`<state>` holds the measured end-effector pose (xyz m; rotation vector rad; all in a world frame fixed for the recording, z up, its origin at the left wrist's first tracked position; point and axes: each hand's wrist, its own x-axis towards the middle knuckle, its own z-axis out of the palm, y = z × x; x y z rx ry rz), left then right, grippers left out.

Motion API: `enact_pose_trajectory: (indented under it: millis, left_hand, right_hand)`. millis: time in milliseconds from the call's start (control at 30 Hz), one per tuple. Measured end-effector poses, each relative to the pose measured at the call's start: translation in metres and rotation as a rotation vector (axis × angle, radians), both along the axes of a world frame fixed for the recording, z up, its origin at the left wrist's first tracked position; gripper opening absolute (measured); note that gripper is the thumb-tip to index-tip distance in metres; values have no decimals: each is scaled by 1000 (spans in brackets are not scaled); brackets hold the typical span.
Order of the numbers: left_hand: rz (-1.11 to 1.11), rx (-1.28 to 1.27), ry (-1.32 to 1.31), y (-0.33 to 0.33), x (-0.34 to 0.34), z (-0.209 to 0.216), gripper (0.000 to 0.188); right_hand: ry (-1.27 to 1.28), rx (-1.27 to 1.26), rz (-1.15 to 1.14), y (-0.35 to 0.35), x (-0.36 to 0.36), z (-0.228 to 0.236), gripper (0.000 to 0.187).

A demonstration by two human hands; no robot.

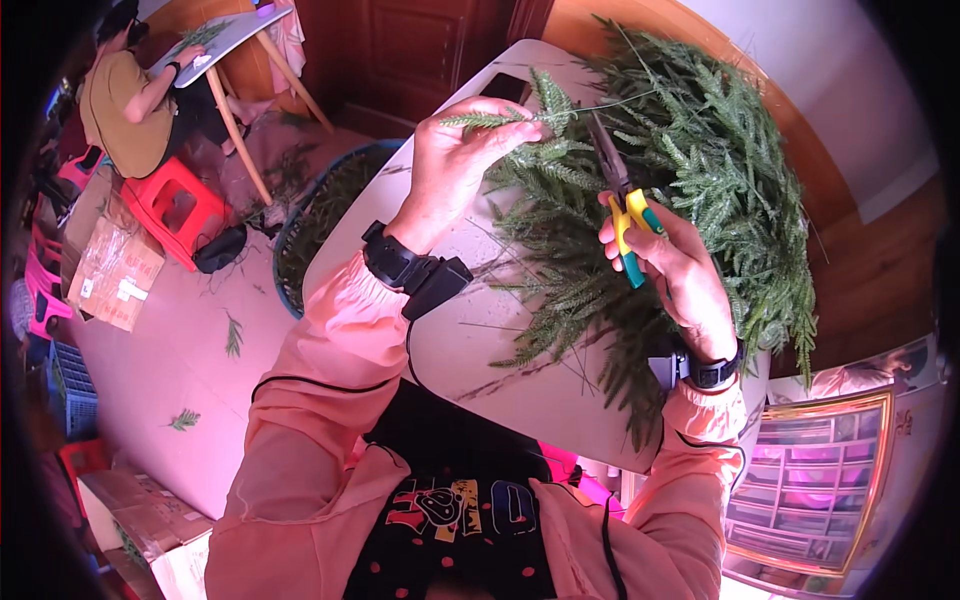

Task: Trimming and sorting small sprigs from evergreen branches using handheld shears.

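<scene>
My left hand (465, 160) pinches an artificial pine sprig (550, 115) above the white table (460, 350). A thin wire stem runs from the sprig toward the right. In my right hand (680, 265) is a pair of needle-nose pliers (622, 195) with yellow and green handles. The dark jaws point up and lie close to the wire; whether they touch it I cannot tell. Beneath and beyond both hands spreads a big heap of artificial pine branches (720, 170), covering the table's right side.
A dark phone (507, 87) lies at the table's far end. Left of the table stands a blue-rimmed basket (290, 250) of greenery. Farther left, a person (130, 100) sits at another table near a red stool (180, 205) and a cardboard box (115, 260). Loose sprigs (184, 420) lie on the floor.
</scene>
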<state>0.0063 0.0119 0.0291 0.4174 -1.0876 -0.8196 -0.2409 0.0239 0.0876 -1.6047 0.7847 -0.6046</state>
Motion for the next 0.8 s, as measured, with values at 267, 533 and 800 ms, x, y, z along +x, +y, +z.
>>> enact_pose_trajectory:
  millis: [267,533,800]
  left_hand:
    - [32,21,-118,-4,-5,-3,9]
    - [31,47,-162,-3,-8,-7,10]
    - [21,74,-353,6,-14,-5,12]
  right_hand:
    - [-2,-91,-6,-10,-12,-11,48]
    - [87,-136,16,-9,-19,-9,45]
    - [81,-150,7,-8,-17,-11,45]
